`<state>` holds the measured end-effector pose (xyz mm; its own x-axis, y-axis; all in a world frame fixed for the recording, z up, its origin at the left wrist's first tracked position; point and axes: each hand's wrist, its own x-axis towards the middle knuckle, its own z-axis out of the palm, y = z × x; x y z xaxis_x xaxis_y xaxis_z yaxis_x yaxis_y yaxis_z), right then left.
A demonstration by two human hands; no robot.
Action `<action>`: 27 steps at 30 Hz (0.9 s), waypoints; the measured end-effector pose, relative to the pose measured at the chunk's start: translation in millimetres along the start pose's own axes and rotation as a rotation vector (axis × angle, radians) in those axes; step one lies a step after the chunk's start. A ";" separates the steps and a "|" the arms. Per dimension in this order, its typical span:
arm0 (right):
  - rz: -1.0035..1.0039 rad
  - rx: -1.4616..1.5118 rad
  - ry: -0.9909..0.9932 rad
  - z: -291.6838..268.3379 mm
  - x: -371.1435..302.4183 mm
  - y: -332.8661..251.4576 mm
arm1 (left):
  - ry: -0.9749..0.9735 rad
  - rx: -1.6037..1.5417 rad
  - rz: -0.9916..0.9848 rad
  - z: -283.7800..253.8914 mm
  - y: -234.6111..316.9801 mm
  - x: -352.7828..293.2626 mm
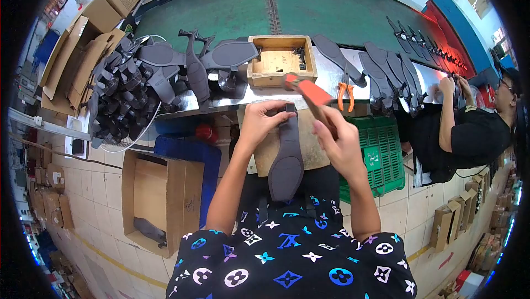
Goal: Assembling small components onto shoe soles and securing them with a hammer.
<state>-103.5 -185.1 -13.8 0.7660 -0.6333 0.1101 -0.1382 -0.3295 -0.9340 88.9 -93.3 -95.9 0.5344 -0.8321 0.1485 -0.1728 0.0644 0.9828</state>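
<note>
A dark grey shoe sole (287, 161) lies lengthwise over a wooden board (316, 155) in front of me, its wide toe end toward my body. My left hand (264, 121) is closed at the sole's far, heel end, thumb and fingers pinching beside a small black block (290, 109). Whether that block is part of the heel I cannot tell. In my right hand (341, 147), the fingers wrap round a hammer (316, 93) with red on it. Its head is raised off the sole, a little to the right of my left hand.
A wooden box (281, 81) with small black parts stands on the metal bench edge, near orange-handled pliers (346, 96). Heeled soles pile up in a basket (124, 145) at left; others lie at right (378, 75). A green crate (381, 155) and a cardboard box (179, 199) flank me. A co-worker (469, 128) sits at right.
</note>
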 end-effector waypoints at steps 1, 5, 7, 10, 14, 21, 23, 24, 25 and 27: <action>0.008 -0.003 0.000 -1.4 -13.9 -5.8 | -0.017 -0.058 -0.018 1.5 -0.9 0.8; -0.263 -0.220 0.149 5.5 -34.8 -3.0 | -0.062 -0.068 -0.040 3.4 2.2 5.7; -0.071 -0.230 0.031 6.1 -29.2 -3.4 | -0.071 -0.138 -0.054 3.0 -0.8 7.7; -0.128 -0.194 0.088 -0.9 -29.3 -24.4 | -0.100 -0.086 -0.088 -0.7 -7.1 9.2; -0.378 -0.125 0.268 -14.7 -55.9 -58.2 | -0.088 0.195 0.100 -4.1 -9.6 4.0; -0.381 -0.297 0.228 4.4 -26.5 -6.1 | -0.129 0.695 0.119 -8.7 -13.8 -3.4; -0.461 -0.372 0.265 -18.5 -43.9 -31.6 | -0.129 0.677 0.111 -7.8 -9.1 2.1; -0.334 -0.177 0.300 -15.4 -51.8 -44.2 | -0.121 0.679 0.132 -6.8 -5.9 -0.4; -0.504 -0.320 0.336 -10.0 -45.6 -35.6 | -0.120 0.674 0.165 -2.8 0.3 -0.7; -0.194 -0.295 0.125 10.2 -35.5 -6.7 | -0.128 0.753 0.174 -3.9 -2.7 -3.4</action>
<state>-123.4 -153.2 -14.9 0.7153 -0.6144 0.3330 -0.1873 -0.6276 -0.7557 90.7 -88.5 -98.6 0.3565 -0.9042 0.2352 -0.7848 -0.1532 0.6005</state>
